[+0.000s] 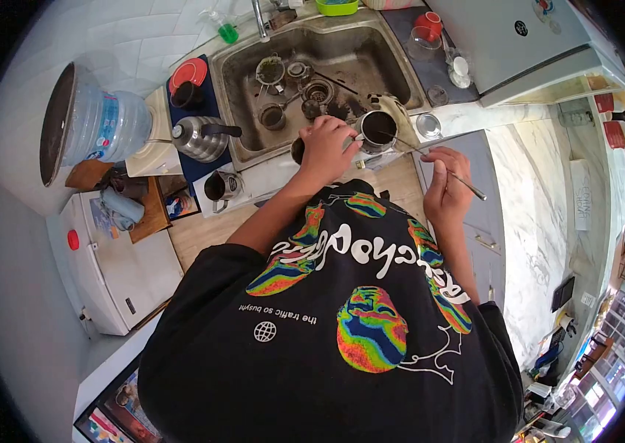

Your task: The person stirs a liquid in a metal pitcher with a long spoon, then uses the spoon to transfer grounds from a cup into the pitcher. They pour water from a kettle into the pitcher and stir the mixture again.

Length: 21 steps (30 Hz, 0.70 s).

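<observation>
Head view: the left hand is curled shut around a metal cup, the cup sitting just past its fingers at the sink edge. The right hand pinches a thin stirrer between closed fingertips; its far end reaches into the cup. A kettle stands well left of the left fingers.

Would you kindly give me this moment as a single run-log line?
left hand: holding metal cup at sink edge | right hand: holding long thin stirrer, tip toward cup | kettle: left of sink
</observation>
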{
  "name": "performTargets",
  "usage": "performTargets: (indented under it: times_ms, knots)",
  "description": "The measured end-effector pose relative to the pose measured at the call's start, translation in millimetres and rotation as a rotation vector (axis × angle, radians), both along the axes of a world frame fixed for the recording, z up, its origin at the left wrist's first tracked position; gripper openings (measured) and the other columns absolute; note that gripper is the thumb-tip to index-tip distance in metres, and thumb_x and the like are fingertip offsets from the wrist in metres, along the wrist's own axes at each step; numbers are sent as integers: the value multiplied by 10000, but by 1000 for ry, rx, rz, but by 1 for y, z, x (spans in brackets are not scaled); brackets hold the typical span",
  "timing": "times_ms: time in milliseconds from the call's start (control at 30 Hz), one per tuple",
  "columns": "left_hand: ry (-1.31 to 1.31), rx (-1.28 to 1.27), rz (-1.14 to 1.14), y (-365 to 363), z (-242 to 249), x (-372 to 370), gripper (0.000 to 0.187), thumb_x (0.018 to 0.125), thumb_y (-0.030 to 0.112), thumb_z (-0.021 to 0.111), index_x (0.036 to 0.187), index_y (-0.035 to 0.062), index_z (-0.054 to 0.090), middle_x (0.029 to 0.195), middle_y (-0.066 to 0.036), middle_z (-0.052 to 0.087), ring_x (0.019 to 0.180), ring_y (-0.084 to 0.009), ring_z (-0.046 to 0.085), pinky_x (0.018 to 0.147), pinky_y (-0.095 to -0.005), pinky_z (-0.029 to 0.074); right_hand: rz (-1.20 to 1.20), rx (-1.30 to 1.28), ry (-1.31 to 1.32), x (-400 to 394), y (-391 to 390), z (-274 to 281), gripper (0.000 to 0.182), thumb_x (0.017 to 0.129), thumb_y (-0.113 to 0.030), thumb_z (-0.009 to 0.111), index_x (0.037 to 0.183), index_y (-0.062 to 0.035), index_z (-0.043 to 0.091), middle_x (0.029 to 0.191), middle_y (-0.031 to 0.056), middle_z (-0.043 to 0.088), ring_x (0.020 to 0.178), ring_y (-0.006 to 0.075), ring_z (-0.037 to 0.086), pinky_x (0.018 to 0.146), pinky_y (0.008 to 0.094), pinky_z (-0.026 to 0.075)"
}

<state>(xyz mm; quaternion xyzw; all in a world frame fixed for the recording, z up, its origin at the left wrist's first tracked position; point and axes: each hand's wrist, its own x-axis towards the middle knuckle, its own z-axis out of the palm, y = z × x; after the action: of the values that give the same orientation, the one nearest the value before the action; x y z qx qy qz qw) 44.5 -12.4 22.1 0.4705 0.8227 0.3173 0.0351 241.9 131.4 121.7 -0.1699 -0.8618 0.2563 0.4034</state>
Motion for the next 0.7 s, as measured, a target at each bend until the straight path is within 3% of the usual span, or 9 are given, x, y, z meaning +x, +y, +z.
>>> performTargets:
  times_ms: [700]
  knots:
    - [-34, 91, -144, -4, -10, -20, 183, 816, 328, 810, 916, 185, 753, 1060, 5, 666, 1155, -245, 547, 895, -500, 336, -177, -8, -83, -17, -30, -2, 97, 1000, -22, 575, 958, -44, 660, 942, 117, 704, 920, 323, 664, 972, 481, 460]
